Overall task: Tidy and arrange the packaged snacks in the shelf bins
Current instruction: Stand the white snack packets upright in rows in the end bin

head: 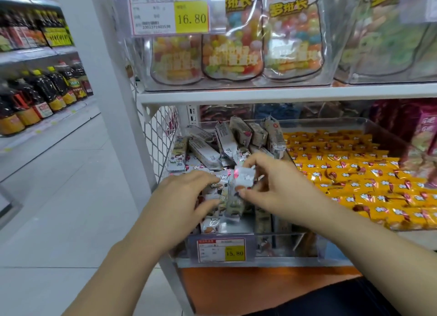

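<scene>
The small white packet [243, 177] is up just above the front of the pile of white packets [212, 150] in the left-hand clear bin [290, 247] on the lower shelf; our right hand [274, 185] has it pinched between thumb and curled fingers [260, 162]; our left hand [184, 197] lies just beside it, its fingers bent over the front packets with the thumb below, though we cannot tell whether it grips one or only rests there; the packets at the back of the bin stand on end and lean at all angles, while those at the front lie flatter; we judge the step in hand to be laying this packet down in line with its neighbours; to do it well we should turn its printed face up, square it to the bin's front wall, and steady the row with the left hand so nothing slides; the orange packets [354, 174] in the next bin to the right lie in neat rows and give us the pattern to match; a price tag [221, 249] hangs on the bin's front; candy bags [234, 43] fill the shelf above.
</scene>
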Demonstrator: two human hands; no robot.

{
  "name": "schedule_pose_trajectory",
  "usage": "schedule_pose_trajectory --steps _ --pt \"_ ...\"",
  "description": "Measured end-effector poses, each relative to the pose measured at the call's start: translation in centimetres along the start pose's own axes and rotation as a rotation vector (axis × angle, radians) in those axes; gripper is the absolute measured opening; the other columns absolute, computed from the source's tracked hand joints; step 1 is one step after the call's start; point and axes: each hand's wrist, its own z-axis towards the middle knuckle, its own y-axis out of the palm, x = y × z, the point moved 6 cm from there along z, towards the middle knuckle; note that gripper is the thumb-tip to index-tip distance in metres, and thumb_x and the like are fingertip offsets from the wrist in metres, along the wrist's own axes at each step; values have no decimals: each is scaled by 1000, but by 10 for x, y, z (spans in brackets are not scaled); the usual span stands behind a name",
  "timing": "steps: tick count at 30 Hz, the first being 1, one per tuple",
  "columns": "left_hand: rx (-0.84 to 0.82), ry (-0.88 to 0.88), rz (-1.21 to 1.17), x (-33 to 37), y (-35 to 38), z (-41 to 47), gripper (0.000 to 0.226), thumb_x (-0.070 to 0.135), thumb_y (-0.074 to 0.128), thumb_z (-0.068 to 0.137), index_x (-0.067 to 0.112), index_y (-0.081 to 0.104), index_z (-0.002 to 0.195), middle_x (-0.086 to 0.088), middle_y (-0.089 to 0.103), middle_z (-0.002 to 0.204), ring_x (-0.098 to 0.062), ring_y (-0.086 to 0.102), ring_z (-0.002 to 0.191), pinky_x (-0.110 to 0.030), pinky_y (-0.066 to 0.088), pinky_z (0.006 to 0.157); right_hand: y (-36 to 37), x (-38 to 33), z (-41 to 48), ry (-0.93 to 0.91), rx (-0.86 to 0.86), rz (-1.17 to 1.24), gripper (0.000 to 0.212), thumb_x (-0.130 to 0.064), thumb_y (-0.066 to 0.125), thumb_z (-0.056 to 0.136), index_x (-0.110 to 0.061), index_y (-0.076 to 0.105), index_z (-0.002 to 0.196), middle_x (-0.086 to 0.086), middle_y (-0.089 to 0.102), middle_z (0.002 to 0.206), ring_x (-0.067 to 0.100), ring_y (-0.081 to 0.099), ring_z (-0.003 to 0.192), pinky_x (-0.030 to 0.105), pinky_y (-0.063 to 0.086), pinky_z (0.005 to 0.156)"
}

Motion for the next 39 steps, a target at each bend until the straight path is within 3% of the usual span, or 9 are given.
schedule_pose_trajectory --steps 3,6,9,12,17,22,28,33,39 --pt "-163 20 69 -2 11 -6 57 64 47 82 35 49 132 18 50 135 -6 47 123 -36 31 109 25 7 6 31 -33 -113 29 -30 68 84 -29 51 108 -7 60 91 5 53 73 6 35 59" --pt "-209 18 102 -3 16 -9 59 61 48 85 36 40 139 19 40 143 -4 38 130 -31 22 112 37 12 14 8 14 -179 39 -26 69 83 -18 55 119 -3 50 114 9 50 87 18 39 77" --pt "-187 24 91 0 16 -10 54 59 45 89 37 40 138 21 39 144 -3 36 131 -30 14 112 46 12 18 -29 15 -239 38 -24 67 85 -14 56 119 1 51 110 18 54 95 27 43 82" --pt "-178 39 71 4 21 -11 54 53 28 88 40 37 139 24 31 147 1 26 135 -29 3 113 50 11 19 -60 2 -277 28 -21 64 87 -13 54 111 5 61 99 24 57 92 33 44 75" --pt "-187 59 113 8 32 -8 73 51 -3 78 42 38 138 26 27 148 1 16 137 -35 1 116 36 13 19 -25 -25 -257 48 -24 66 86 -22 48 130 -4 69 95 16 62 94 37 50 84" --pt "-197 49 107 8 33 -7 72 52 -4 81 43 40 137 27 28 147 2 15 137 -35 0 117 -8 16 9 -67 18 -563 30 -35 57 91 -32 58 120 -12 68 106 10 59 101 28 45 87" --pt "-209 24 108 8 33 -7 57 45 10 88 43 40 137 28 27 147 3 14 137 -32 -2 116 16 25 2 -133 -85 -984 30 -44 51 90 -28 61 114 -6 63 112 22 43 113 36 27 87" --pt "-198 27 102 6 32 -7 56 46 10 89 45 40 136 30 28 146 5 14 136 -29 -3 115 18 25 5 -120 -87 -1081 22 -32 53 90 -23 61 109 -4 65 105 24 43 110 38 27 87" --pt "-167 47 91 6 33 -7 69 53 -1 82 44 42 135 29 31 145 3 18 136 -27 -2 113 22 25 5 -126 -126 -1073 30 -34 53 91 -25 57 120 -2 60 118 24 41 114 40 27 90"
